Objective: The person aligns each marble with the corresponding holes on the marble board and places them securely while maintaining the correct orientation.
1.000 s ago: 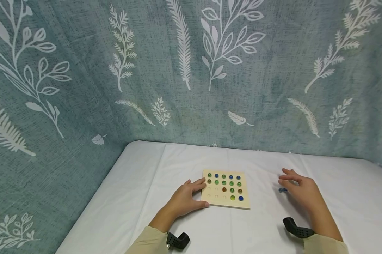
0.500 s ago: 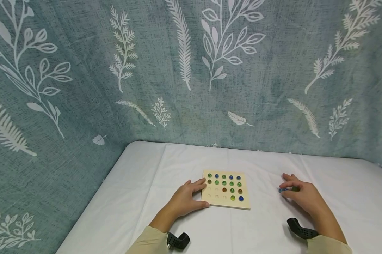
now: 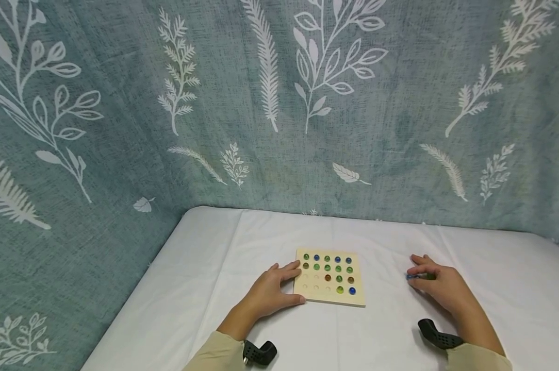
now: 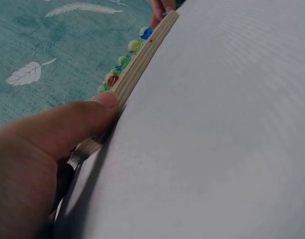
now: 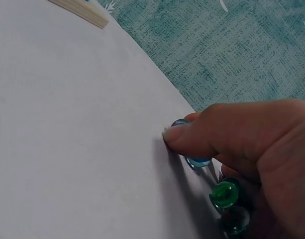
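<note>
My left hand [image 3: 269, 291] holds the near left corner of a pale wooden board [image 3: 323, 297], thumb at the front edge and fingers at the left side. Glass marbles fill the two back rows of hollows; the two front rows are partly filled, with bare hollows at the left. To the right of the board, my right hand [image 3: 442, 286] is low over the cloth and pinches a bluish marble [image 5: 180, 122] between thumb and forefinger. A second blue marble [image 5: 199, 163] shows below the thumb. A green marble [image 5: 225, 193] and a dark marble [image 5: 235, 219] lie under the palm.
White cloth [image 3: 381, 330] covers the table. A blue-green curtain [image 3: 279, 170] with white leaf prints hangs behind and on the left. Each wrist wears a black camera mount, the left mount [image 3: 261, 353] and the right mount [image 3: 438, 336].
My right hand has lowered slightly and its thumb and forefinger have closed in on the marble. The left hand and the board have stayed where they were.
</note>
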A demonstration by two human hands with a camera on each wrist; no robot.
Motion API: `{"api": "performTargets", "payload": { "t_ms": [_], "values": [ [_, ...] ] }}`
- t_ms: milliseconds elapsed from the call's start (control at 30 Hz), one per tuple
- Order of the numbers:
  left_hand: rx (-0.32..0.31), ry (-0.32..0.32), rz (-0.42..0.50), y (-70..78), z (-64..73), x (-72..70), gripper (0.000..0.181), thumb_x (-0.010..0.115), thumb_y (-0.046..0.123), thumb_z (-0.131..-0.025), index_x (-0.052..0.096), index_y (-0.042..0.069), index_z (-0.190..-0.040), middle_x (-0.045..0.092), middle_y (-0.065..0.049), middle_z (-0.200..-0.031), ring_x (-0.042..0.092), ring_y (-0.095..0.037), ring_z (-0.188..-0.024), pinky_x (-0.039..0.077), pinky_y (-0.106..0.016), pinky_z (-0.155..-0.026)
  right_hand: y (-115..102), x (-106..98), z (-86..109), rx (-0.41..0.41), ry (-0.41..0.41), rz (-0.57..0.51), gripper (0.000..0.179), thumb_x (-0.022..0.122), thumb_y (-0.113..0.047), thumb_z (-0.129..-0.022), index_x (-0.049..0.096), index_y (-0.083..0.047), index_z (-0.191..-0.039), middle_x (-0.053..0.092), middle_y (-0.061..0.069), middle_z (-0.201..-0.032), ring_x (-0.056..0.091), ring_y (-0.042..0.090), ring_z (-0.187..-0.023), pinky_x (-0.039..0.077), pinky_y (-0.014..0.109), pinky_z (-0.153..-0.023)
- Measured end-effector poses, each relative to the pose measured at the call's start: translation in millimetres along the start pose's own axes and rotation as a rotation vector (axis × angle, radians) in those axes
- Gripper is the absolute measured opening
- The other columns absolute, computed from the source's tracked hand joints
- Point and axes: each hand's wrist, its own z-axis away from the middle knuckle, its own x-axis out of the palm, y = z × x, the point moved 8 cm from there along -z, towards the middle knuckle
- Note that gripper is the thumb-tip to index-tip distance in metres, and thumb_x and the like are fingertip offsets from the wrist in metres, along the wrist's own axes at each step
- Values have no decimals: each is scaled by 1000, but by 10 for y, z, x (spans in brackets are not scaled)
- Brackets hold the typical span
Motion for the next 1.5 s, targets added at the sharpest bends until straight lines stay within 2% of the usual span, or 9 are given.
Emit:
{"api": "performTargets", "payload": {
  "t_ms": [233, 533, 1100, 1500],
  "values": [
    [1, 0, -17, 39, -3, -3, 71, 82, 47, -76, 60, 21, -138, 42, 15, -152, 29, -37, -146, 30, -53, -119, 44, 0, -8, 7, 15, 49, 40, 75, -35, -85, 73, -4, -110, 39, 18, -153, 20, 47, -146, 19, 70, -112],
    [2, 3, -7, 46, -8, -23, 71, 83, 45, -76, 59, 21, -139, 42, 14, -152, 29, -38, -146, 30, -56, -118, 8, -11, -12, -5, 22, 36, 40, 74, -36, -87, 73, -3, -110, 39, 18, -152, 20, 47, -146, 19, 70, -112],
    [2, -1, -1, 38, 1, 1, 72, 82, 46, -76, 59, 20, -139, 42, 15, -152, 29, -35, -147, 29, -52, -119, 32, 4, -6, 5, 23, 26, 40, 74, -37, -87, 73, -4, -109, 39, 18, -153, 20, 46, -146, 19, 70, -112],
    [-11, 4, 3, 12, -1, 3, 72, 83, 45, -76, 59, 19, -139, 42, 15, -152, 29, -39, -146, 29, -56, -118, 6, -3, -33, -16, 67, 28, 45, 72, -38, -89, 71, -1, -114, 42, 20, -150, 24, 47, -145, 21, 69, -113]
  ]
}}
